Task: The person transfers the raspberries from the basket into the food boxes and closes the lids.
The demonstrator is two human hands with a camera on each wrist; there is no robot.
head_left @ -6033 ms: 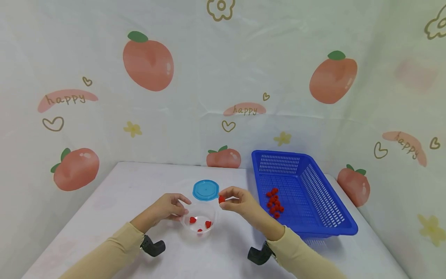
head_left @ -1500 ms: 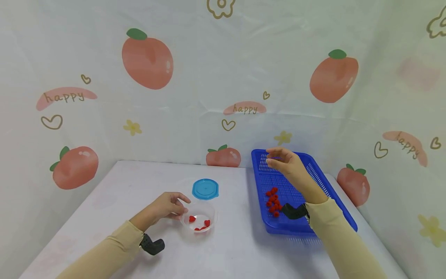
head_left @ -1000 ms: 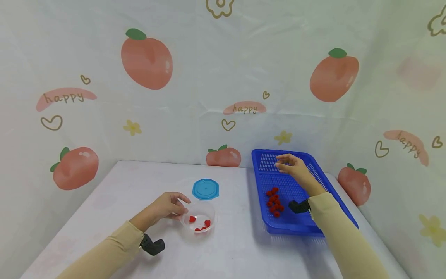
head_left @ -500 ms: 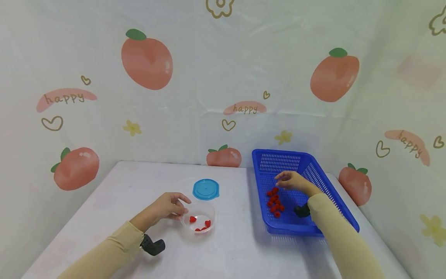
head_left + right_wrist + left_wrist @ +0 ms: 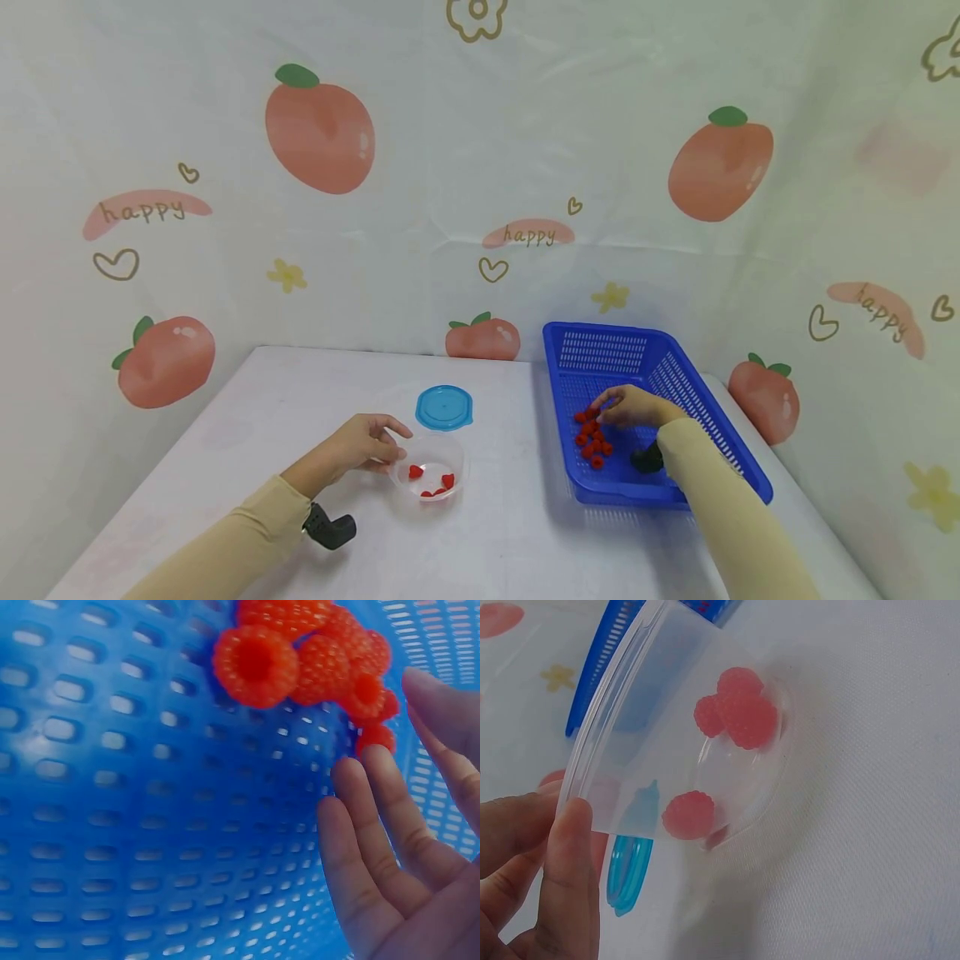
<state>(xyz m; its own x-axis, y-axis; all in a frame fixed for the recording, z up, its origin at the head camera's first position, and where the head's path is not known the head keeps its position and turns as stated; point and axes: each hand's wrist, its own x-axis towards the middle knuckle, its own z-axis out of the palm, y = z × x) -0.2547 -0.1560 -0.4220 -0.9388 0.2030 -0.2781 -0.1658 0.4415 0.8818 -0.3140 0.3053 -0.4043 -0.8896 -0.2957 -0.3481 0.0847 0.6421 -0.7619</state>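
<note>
My left hand pinches the rim of a clear plastic container between thumb and fingers. Several red raspberries lie at the bottom of that container, seen through its wall in the left wrist view. On the right, my right hand is down inside a blue perforated basket, beside a cluster of raspberries. Its fingers are spread, and the fingertips are close to the far berry. No berry shows in its grasp; whether a finger touches one I cannot tell.
A light blue lid lies flat on the white table just behind the container. The basket's raised walls surround my right hand. A white printed curtain hangs behind the table.
My right hand let a raspberry go into the container, moved right over the basket, then came down to the berry cluster. My left hand has kept its hold on the container.
</note>
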